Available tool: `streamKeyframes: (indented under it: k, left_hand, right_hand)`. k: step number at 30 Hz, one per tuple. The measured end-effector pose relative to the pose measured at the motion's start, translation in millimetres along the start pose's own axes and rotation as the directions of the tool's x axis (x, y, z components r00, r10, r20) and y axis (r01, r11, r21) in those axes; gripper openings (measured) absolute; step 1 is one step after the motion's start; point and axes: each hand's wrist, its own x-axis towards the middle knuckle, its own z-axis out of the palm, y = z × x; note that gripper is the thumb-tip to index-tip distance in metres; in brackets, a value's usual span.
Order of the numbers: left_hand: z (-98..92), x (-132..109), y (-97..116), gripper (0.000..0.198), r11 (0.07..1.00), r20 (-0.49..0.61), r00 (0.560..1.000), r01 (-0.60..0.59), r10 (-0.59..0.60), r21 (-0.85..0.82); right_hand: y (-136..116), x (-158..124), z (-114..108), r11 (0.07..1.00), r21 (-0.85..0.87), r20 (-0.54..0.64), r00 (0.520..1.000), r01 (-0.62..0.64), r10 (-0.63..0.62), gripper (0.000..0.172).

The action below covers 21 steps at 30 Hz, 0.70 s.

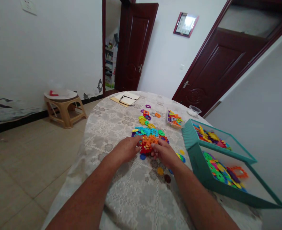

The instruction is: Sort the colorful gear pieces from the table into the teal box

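Red-and-orange cluster (pixel 146 147), apparently part-joined, sits in the right hand's (pixel 165 152) pinch, the left hand (pixel 128 149) at its edge, grip unclear to me from afar, with loose pieces (pixel 142 120) beyond both and seemingly unused ones filling the teal box (pixel 197 166) rightward.

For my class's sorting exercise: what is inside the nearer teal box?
The nearer teal box holds plastic pieces, green, blue, yellow and purple among them, plus an orange piece. Anything beneath the top layer is covered.
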Motion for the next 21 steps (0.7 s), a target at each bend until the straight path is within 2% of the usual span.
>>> streamKeyframes:
  k: [2, 5, 9, 12, 14, 17, 19, 21]
  left_hand:
    - [0.8, 1, 0, 0.045, 0.999, 0.008, 1.000, -0.014, 0.014, -0.042]
    - [0.4, 1, 4, 0.035, 0.991, 0.003, 0.997, -0.070, 0.071, -0.111]
    - [-2.3, 1, 9, 0.027, 0.986, -0.009, 0.995, -0.095, 0.094, -0.138]
    - [-5.8, 3, 9, 0.024, 0.986, -0.029, 0.998, -0.053, 0.049, -0.158]
    - [-7.7, 6, 7, 0.024, 0.981, -0.063, 0.998, -0.012, 0.000, -0.192]
    - [-9.2, 10, 5, 0.034, 0.952, -0.068, 0.996, 0.030, -0.053, -0.305]
    - [-9.4, 12, 6, 0.042, 0.920, -0.014, 0.999, 0.033, -0.042, -0.391]
    - [-9.5, 12, 9, 0.048, 0.887, 0.042, 0.999, 0.026, -0.008, -0.462]
  right_hand:
    - [2, -2, 1, 0.985, 0.162, 0.007, 0.998, -0.065, 0.065, 0.035]
    - [4, -5, 3, 0.957, 0.280, 0.040, 0.997, -0.079, 0.071, 0.038]
    - [6, -6, 2, 0.953, 0.302, -0.025, 1.000, -0.010, 0.019, 0.039]
    - [6, -5, 1, 0.960, 0.272, -0.142, 0.989, 0.070, -0.031, 0.041]
    - [4, -5, 0, 0.964, 0.246, -0.164, 0.984, 0.103, -0.063, 0.039]
    - [2, -8, 2, 0.982, 0.160, -0.006, 0.995, 0.101, -0.101, 0.034]
    - [-1, -10, 5, 0.990, 0.065, 0.091, 0.987, 0.124, -0.129, 0.029]
    - [-4, -13, 7, 0.987, -0.023, 0.107, 0.982, 0.160, -0.156, 0.023]
